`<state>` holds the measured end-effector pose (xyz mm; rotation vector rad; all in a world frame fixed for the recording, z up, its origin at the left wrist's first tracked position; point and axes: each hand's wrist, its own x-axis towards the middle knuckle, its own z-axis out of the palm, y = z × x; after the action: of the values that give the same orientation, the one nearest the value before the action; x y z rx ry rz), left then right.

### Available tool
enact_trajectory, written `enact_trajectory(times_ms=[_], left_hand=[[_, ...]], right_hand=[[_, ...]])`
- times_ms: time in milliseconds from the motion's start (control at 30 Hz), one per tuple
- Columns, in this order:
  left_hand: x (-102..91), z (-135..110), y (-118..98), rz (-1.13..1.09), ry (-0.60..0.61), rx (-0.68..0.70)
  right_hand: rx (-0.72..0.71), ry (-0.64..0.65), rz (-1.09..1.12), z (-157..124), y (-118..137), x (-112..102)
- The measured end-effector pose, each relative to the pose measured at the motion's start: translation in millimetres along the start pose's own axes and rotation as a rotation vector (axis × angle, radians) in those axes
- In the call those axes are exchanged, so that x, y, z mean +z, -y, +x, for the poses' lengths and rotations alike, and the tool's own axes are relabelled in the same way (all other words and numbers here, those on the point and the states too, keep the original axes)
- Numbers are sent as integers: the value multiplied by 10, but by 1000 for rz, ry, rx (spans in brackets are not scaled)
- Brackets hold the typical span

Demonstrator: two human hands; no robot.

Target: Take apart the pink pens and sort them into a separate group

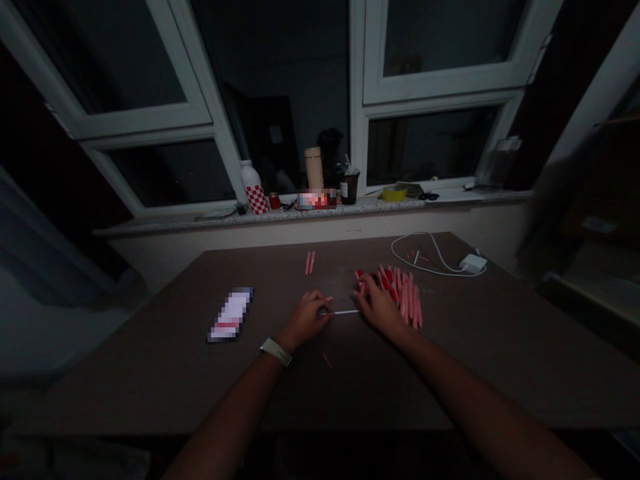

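My left hand (307, 319) is closed, its fingertips pinched around a small pink piece (329, 299) that is mostly hidden. A thin white stick (346, 312) lies between my hands, its left end by my left thumb. My right hand (379, 303) is curled, with a pink stick (363, 287) between its thumb and fingers. Beside and partly behind that hand lies a row of pink sticks (411, 300), side by side, with some red parts among them. Two more pink sticks (311, 263) lie together farther back. Dim light blurs finer detail.
A phone (231, 315) lies at the left. At the back right are a white charger (473, 264) and its looped cable. A small thin pink piece (327, 360) lies in front. The windowsill holds a checkered bottle (255, 190), a dark cup (350, 187) and yellow tape (395, 194).
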<state>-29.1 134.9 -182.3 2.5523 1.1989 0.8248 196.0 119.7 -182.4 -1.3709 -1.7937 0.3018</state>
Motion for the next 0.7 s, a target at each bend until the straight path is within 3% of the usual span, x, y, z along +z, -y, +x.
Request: enact_trajectory(times_ms=[233, 367, 533, 633, 700], left_hand=[[-12, 6, -24, -16, 18, -14], [-213, 59, -122, -121, 59, -12], [-633, -145, -462, -230, 588, -85], [-736, -444, -702, -144, 748, -159], [-724, -622, -796, -114, 765, -188]], right_hand=[[-33, 10, 7, 6, -55, 7], [-42, 24, 17, 15, -84, 11], [-43, 27, 20, 26, -88, 0], [-28, 42, 9, 22, -75, -10], [-30, 46, -5, 17, -65, -15]])
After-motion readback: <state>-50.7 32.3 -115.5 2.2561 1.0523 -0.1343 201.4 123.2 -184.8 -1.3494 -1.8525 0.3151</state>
